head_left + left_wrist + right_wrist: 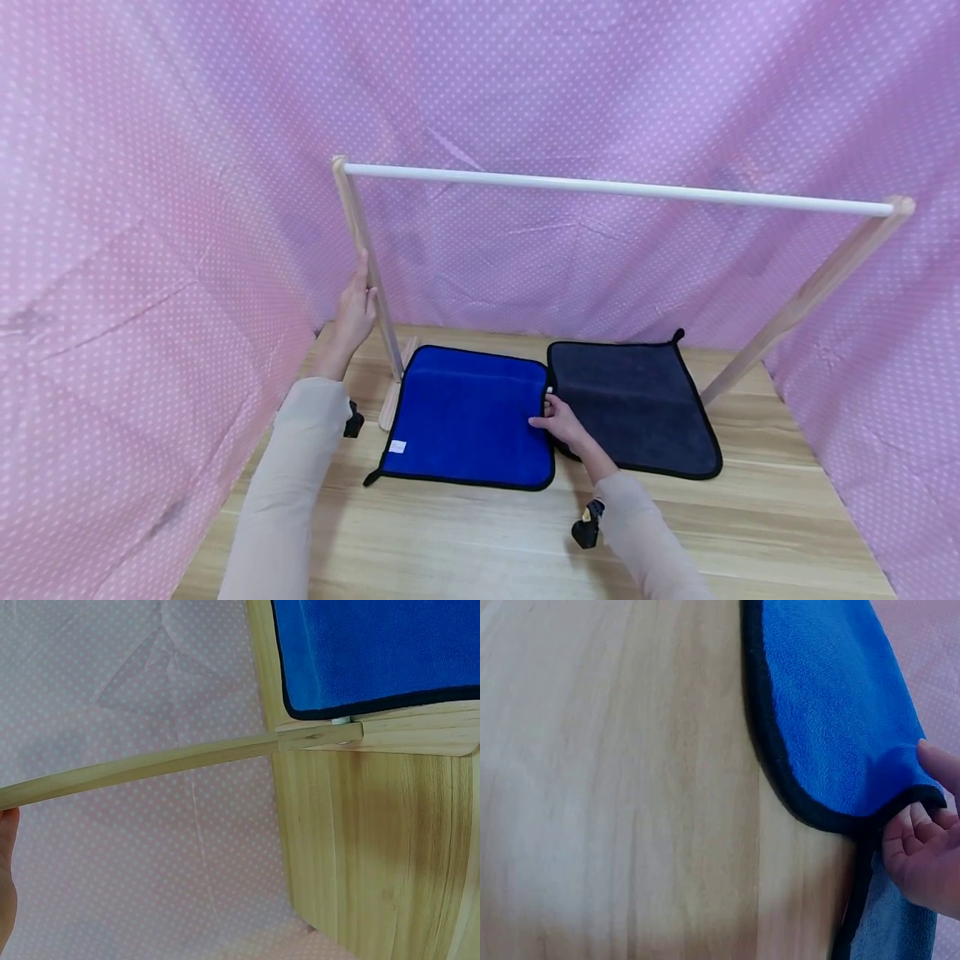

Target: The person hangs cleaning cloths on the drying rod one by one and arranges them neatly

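The right hand (562, 421) is pinching the right edge of the blue cloth (468, 417) at mid-frame, fingers (915, 829) curled under its hem, while the left hand (356, 308) is wrapping loosely round the rack's left post (367, 258). This looks like the pick-up step; lifting next would call for a firm pinch. There are two cloths lying flat on the tabletop (465, 542), blue and dark grey (633, 408), and one rack.

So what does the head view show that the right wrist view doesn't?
Only the head view shows the white rail on its pale wooden uprights, the left hand gripping the left upright, and the whole dark grey square cloth. Only the right wrist view shows fingertips tucked under the hem. Both show the right hand pinching the blue black-edged cloth on the wooden table.
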`<move>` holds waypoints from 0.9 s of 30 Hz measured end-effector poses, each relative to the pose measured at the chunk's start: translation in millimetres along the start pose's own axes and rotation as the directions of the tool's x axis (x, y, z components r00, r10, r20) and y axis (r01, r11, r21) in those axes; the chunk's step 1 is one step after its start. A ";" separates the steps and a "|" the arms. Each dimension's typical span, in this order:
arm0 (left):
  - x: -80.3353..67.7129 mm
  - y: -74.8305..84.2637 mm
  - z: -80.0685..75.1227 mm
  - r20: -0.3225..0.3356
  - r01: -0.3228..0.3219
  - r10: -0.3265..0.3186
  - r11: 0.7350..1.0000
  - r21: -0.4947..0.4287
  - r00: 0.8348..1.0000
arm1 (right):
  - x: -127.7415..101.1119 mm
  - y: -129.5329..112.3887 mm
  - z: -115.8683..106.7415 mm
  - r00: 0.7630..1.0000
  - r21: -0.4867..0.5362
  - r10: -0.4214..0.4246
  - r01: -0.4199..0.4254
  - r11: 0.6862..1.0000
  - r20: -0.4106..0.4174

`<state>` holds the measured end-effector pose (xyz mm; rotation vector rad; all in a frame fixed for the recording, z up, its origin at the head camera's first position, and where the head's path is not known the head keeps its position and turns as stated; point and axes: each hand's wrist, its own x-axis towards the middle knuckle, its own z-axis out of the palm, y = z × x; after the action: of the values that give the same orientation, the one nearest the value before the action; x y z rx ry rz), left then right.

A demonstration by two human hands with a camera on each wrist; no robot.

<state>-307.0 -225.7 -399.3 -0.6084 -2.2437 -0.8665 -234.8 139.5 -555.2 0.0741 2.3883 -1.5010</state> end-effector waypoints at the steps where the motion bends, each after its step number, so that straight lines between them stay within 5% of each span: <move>1: 0.0 -0.2 0.1 -0.004 -0.001 0.001 1.000 -0.001 1.000 | 0.3 0.0 0.7 1.000 -0.010 -0.016 0.016 1.000 0.011; 8: 1.9 -1.7 1.4 -0.007 -0.008 0.008 1.000 -0.004 1.000 | 2.1 -5.3 3.4 0.985 0.038 -0.173 0.172 0.984 0.020; 16: 2.2 -2.2 0.8 -0.011 -0.014 0.014 1.000 -0.001 1.000 | 3.0 -25.9 -0.3 0.972 0.236 -0.234 0.221 0.946 0.026; 27: 3.4 -1.2 -1.4 0.039 0.043 -0.043 0.999 -0.008 0.998 | -8.2 -73.5 -6.9 0.894 0.116 -0.445 0.436 0.892 0.055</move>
<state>-309.5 -226.8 -396.6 -0.5879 -2.2966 -0.8933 -244.1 113.7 -486.1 -0.5339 2.3651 -1.7763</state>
